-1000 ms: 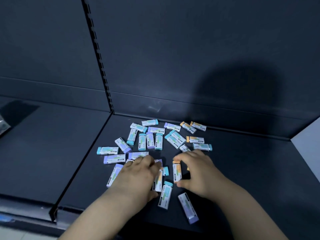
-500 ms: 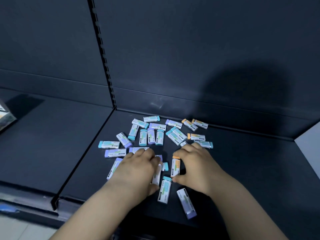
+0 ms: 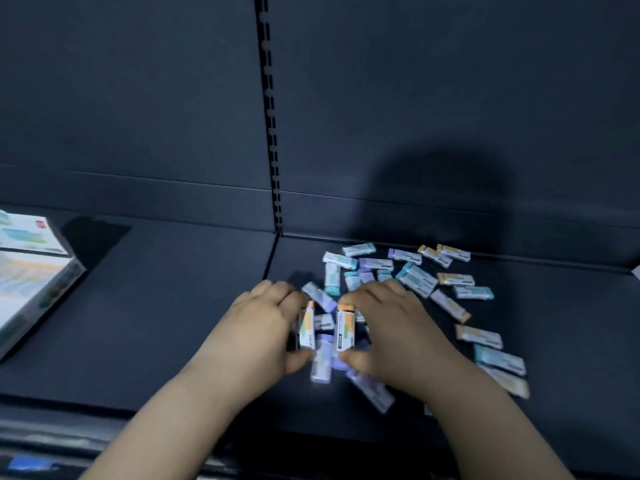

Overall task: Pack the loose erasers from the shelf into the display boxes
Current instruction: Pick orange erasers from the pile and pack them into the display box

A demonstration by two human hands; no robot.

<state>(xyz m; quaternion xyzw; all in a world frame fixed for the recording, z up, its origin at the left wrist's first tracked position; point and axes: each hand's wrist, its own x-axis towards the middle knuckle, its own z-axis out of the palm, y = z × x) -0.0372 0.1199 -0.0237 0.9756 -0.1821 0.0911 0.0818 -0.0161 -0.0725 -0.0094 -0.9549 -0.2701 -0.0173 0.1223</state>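
Several loose erasers [image 3: 415, 278] in white sleeves with teal, purple or orange ends lie scattered on the dark shelf [image 3: 173, 323]. My left hand [image 3: 263, 327] grips a stack of erasers, an orange-tipped one [image 3: 307, 329] at its front. My right hand [image 3: 391, 327] pinches another orange-tipped eraser [image 3: 345, 329] between fingers and thumb, close beside the left one. A display box [image 3: 31, 282] lies tilted at the far left edge. More erasers are partly hidden under both hands.
A slotted upright [image 3: 270, 133] divides the dark back wall. A seam in the shelf runs forward from its foot. The shelf's front lip [image 3: 104, 441] crosses the bottom of the view. Erasers [image 3: 498, 358] spread to the right of my right hand.
Both hands have lifted orange-tipped erasers up off the shelf. The view has swung left, so the pile sits further right and the display box has come into view.
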